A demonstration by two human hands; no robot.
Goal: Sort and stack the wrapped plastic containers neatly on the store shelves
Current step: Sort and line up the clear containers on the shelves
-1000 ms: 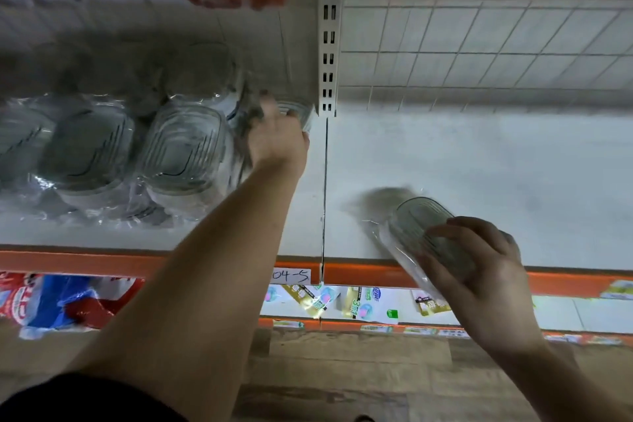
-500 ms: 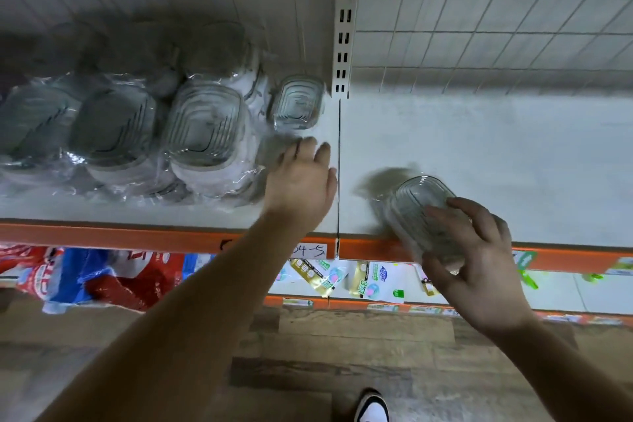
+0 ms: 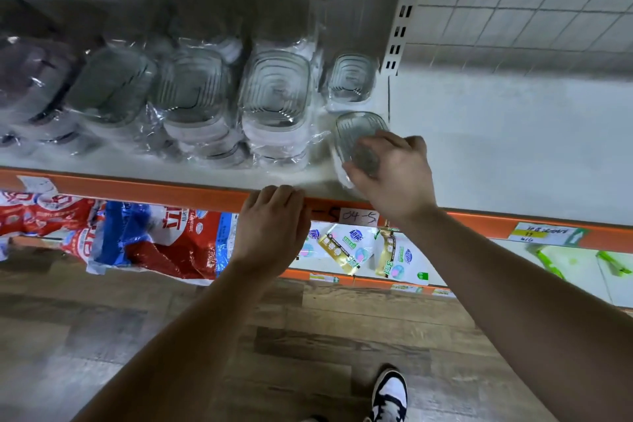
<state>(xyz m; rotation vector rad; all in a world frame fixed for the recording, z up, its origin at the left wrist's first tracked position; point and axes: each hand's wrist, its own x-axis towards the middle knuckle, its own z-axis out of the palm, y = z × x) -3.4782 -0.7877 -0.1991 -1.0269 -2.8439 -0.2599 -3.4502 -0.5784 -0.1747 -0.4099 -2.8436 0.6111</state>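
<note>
My right hand (image 3: 394, 171) grips a small clear wrapped container (image 3: 356, 137) and holds it on the white shelf (image 3: 496, 147), just in front of another small wrapped container (image 3: 351, 80). Left of these stand several stacks of larger wrapped containers; the nearest stack (image 3: 275, 96) is right beside the small ones, another (image 3: 191, 92) further left. My left hand (image 3: 274, 226) rests on the shelf's orange front edge (image 3: 137, 187) with its fingers curled over the lip, holding no container.
A slotted upright post (image 3: 406, 7) divides the shelf bays; the bay to its right is bare. Below, red and blue bags (image 3: 147, 240) and small packets (image 3: 342, 247) lie on the lower shelf. Wooden floor and my shoe (image 3: 390, 394) are underneath.
My right hand carried the small container left, from the right bay to the spot in front of the other small one. My left hand drew back from the containers to the shelf edge.
</note>
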